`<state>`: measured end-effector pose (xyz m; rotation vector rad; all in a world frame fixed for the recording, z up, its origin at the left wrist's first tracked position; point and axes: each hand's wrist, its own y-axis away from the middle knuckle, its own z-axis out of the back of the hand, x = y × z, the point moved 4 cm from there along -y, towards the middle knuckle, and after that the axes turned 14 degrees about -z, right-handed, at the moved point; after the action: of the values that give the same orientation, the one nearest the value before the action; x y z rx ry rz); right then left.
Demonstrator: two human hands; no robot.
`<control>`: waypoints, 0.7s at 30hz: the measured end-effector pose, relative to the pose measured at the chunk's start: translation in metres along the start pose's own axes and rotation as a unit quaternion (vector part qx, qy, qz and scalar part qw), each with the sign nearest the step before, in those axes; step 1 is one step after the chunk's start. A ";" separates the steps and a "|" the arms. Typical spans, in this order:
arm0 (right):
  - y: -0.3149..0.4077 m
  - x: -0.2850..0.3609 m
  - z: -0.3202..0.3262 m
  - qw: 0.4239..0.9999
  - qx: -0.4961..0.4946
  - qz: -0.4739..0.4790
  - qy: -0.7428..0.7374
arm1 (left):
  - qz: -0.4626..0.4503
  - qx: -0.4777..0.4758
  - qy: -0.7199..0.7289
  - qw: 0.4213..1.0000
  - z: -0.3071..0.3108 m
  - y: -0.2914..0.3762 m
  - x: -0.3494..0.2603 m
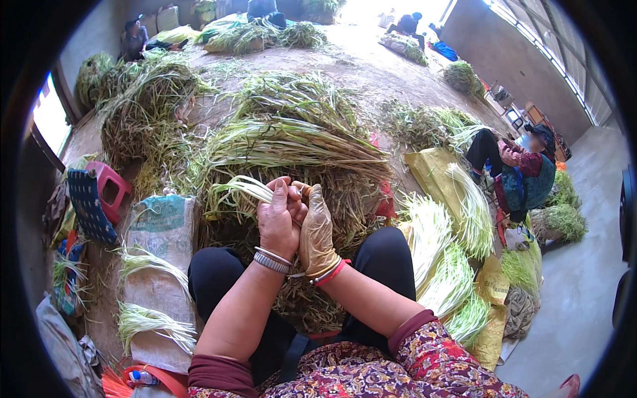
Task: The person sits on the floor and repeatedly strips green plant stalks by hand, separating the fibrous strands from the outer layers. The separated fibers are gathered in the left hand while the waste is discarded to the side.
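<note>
My bare left hand is closed around a small bunch of pale garlic scapes or similar stalks, whose green ends point left. Close against it on the right is my right hand, in a thin yellowish glove, its thumb and fingers bent near the stalks' right end; whether it pinches one is hidden. Both hands are above a heap of dry, rooty plant stems between my knees. Beyond them lies a thick layer of long green stalks.
Pale stalk bundles lie on a flattened woven sack at left. More cleaned stalks are piled at right, beside a yellow sack. A pink stool stands left. A person sits at right; others sit farther back.
</note>
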<state>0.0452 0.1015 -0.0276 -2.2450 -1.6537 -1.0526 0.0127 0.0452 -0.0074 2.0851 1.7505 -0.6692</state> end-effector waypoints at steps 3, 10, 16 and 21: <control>0.005 -0.002 -0.004 1.000 0.008 -0.003 0.021 | 0.004 0.019 0.016 1.000 0.007 0.000 -0.002; 0.018 -0.015 -0.021 0.997 0.072 -0.002 0.041 | -0.006 -0.001 -0.016 1.000 0.019 -0.003 -0.012; 0.020 -0.021 -0.025 0.994 0.090 -0.026 0.060 | 0.003 -0.046 -0.020 0.999 0.023 -0.002 -0.019; 0.011 -0.014 -0.020 0.985 0.129 -0.053 0.102 | 0.018 0.014 -0.078 0.997 0.016 0.005 -0.038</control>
<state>0.0439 0.0764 -0.0181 -1.8419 -1.7243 -0.9894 0.0099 0.0040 -0.0001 2.0187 1.6245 -0.8266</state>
